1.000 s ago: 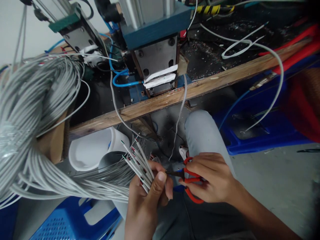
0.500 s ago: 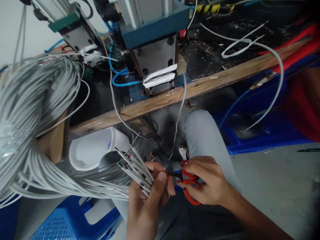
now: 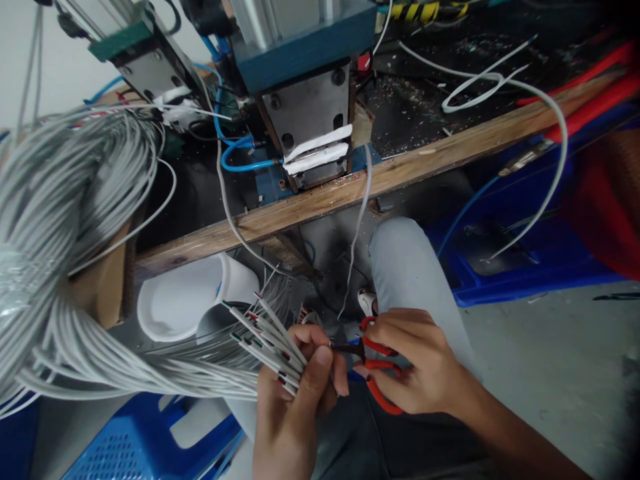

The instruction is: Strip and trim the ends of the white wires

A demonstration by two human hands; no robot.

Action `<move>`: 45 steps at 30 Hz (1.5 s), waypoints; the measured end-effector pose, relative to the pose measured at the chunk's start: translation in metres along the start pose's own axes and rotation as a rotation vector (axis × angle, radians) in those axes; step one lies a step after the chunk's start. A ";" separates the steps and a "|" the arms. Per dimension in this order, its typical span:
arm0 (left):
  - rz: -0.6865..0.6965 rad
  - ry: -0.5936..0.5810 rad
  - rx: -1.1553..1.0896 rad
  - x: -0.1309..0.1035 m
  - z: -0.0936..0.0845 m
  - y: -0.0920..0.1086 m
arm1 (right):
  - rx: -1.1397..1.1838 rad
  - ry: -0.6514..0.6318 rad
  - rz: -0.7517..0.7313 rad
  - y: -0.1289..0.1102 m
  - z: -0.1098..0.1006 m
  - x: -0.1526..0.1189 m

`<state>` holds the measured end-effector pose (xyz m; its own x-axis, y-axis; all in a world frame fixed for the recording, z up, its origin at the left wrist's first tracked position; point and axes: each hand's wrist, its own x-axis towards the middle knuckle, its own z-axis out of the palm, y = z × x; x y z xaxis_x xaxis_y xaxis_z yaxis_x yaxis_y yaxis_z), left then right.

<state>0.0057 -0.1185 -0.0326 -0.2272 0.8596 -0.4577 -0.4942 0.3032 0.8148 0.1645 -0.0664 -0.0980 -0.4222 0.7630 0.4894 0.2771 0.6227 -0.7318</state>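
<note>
A bunch of white-sheathed cables (image 3: 273, 340) is gripped in my left hand (image 3: 305, 387), their ends fanning up and left with small red, green and dark wire tips. My right hand (image 3: 417, 360) is closed around red-handled scissors (image 3: 383, 401). The dark blades reach left to my left thumb and fingertips, where a cable end seems to be; that contact is too small to make out. From my left hand the cables run left to a large coiled grey cable bundle (image 3: 55, 267).
A press-like machine (image 3: 305, 107) stands on the wood-edged bench (image 3: 320, 201). Below are a white bucket (image 3: 173, 297) and a blue plastic stool (image 3: 130, 440). To the right are a blue bin (image 3: 480, 293), a red-handled tool (image 3: 595, 110) and a loose looped cable (image 3: 560, 133).
The view has shifted slightly. The cable ends in my left hand have tilted a little leftward. Both hands keep their grip, and the scissors stay by my left fingertips.
</note>
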 end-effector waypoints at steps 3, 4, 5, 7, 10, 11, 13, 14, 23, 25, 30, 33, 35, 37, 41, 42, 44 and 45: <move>-0.020 -0.003 -0.009 0.001 -0.001 0.000 | -0.012 0.002 -0.022 0.001 -0.001 0.000; -0.025 -0.005 -0.008 0.002 -0.001 0.000 | -0.018 0.007 -0.032 0.002 -0.001 0.000; -0.028 -0.004 -0.005 0.002 -0.001 0.000 | -0.028 0.010 -0.041 0.003 -0.001 0.000; -0.031 0.002 0.004 0.002 -0.001 0.000 | -0.050 0.019 -0.063 0.004 0.000 0.000; -0.043 0.024 0.007 0.002 0.000 0.000 | -0.081 0.036 -0.100 0.006 0.001 0.001; -0.047 0.032 0.009 0.001 0.001 0.001 | -0.089 0.039 -0.108 0.006 0.001 0.002; -0.054 0.045 0.027 0.001 0.002 0.002 | -0.100 0.043 -0.118 0.006 0.000 0.002; -0.057 0.050 0.040 0.001 0.003 0.002 | -0.104 0.043 -0.123 0.006 0.000 0.003; -0.084 0.050 0.041 -0.003 -0.001 0.001 | -0.176 0.085 -0.215 0.016 0.004 0.003; -0.099 0.050 0.052 -0.003 -0.003 0.002 | -0.180 0.081 -0.231 0.017 0.004 0.004; -0.121 0.011 0.033 -0.003 -0.007 0.003 | -0.237 0.068 -0.278 0.019 0.001 0.008; -0.126 -0.007 0.028 -0.002 -0.008 0.003 | -0.281 0.066 -0.323 0.021 -0.002 0.010; -0.124 -0.014 0.024 -0.001 -0.008 0.003 | -0.304 0.062 -0.356 0.023 -0.004 0.012; -0.120 -0.024 0.013 0.000 -0.008 0.003 | -0.315 0.063 -0.385 0.026 -0.005 0.014; -0.130 -0.025 -0.022 0.000 -0.007 0.003 | -0.296 0.088 -0.403 0.030 -0.002 0.015; -0.138 -0.014 -0.027 -0.001 -0.007 0.003 | -0.286 0.093 -0.396 0.031 -0.001 0.014; -0.156 -0.001 -0.037 -0.001 -0.007 0.003 | -0.262 0.092 -0.370 0.031 0.003 0.014; -0.166 -0.007 -0.047 -0.001 -0.008 0.003 | -0.247 0.088 -0.359 0.032 0.005 0.014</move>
<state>-0.0019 -0.1213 -0.0324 -0.1333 0.8026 -0.5814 -0.5632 0.4213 0.7108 0.1631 -0.0371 -0.1169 -0.4575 0.4962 0.7379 0.3285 0.8655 -0.3782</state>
